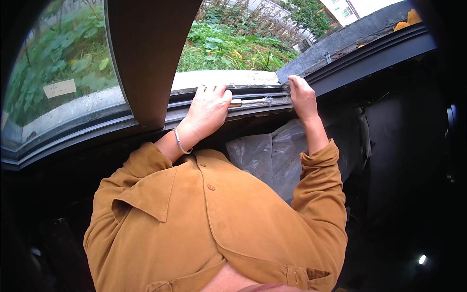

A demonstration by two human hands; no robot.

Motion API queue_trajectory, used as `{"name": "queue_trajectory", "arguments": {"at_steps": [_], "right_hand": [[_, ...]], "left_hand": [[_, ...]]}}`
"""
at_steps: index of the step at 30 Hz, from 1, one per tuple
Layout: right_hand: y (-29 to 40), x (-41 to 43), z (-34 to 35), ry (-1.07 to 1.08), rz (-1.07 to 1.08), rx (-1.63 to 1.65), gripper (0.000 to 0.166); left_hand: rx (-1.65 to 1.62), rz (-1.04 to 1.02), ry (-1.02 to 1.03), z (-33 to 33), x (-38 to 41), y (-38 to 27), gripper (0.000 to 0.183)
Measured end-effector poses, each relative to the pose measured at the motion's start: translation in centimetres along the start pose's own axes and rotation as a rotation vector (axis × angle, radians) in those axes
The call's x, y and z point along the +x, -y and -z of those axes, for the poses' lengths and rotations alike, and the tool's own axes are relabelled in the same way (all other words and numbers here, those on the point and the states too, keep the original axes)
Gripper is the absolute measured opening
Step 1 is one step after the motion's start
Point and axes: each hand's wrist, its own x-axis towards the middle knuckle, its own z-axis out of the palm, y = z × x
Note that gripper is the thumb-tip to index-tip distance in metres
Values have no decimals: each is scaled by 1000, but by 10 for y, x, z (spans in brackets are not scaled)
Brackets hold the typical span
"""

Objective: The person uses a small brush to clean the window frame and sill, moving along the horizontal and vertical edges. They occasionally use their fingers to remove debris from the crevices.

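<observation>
My left hand, with a silver bangle at the wrist, lies over the dark metal window frame. A thin brush-like tool with frayed pale bristles sticks out to the right from under its thumb, along the frame's track; the rest of its handle is hidden in the hand. At the frame's corner my right hand is raised with its fingers drawn together beside the end of the track. Whether something small is between these fingers cannot be seen.
A brown upright post stands left of my left hand, beside a glass pane bearing a paper label. A dark ledge runs to the upper right. Clear plastic sheeting hangs below the frame. Green plants grow outside.
</observation>
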Motion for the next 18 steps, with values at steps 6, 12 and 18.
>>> {"name": "queue_trajectory", "arguments": {"at_steps": [6,12,18], "right_hand": [[-19,-8,19,179,-357,9,9],[-2,-33,33,282,-742,310,12],[-4,-51,24,292,-701,373,10]], "left_hand": [[-62,29,42,2,0,-1,16],[-45,19,28,4,0,-1,16],[-35,14,53,4,0,-1,17]]}}
